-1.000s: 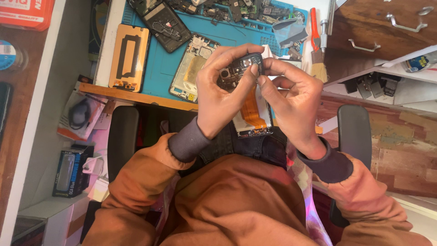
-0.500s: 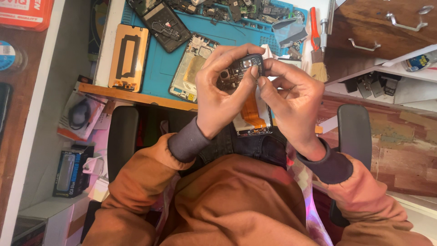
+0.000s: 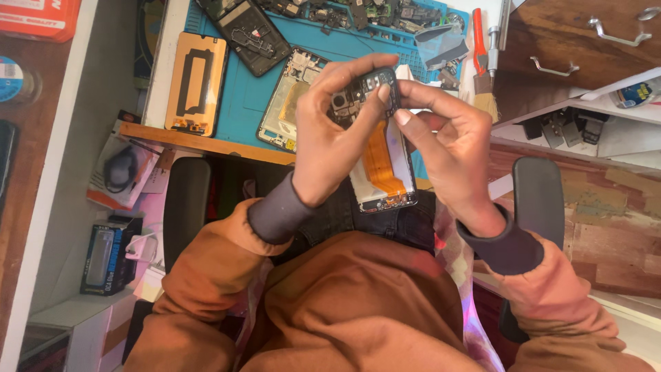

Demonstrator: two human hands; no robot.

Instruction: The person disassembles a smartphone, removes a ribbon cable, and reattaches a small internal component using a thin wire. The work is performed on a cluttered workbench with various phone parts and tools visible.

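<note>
Cluttered repair bench up top, blue mat spread across it, wooden edge running along the front. Far left of the frame: a red box in the upper corner, a dark boxed item down low on a white shelf. Moving in, an orange panel lies flat beside the mat, a dark phone frame rests on the mat's upper left, and a stripped chassis sits just behind the hands.

Centre now. Left hand is up, fingers curled and clamped on the top end of the phone, thumb pressed over the dark camera section. The phone is held in the air above the lap, in front of the bench edge, back off, orange inner sheet showing. Its long axis runs top to bottom in the frame, lower end hanging free toward the person. Right hand meets it from the right, thumb and forefinger pinched together on that same top end, touching the left fingertips. Both hands are equally close; the work sits right between them.

Further right: red-handled tool and a metal driver beside it on the mat's edge, wooden drawers in the upper right, small parts on a white shelf below, black armrest.
</note>
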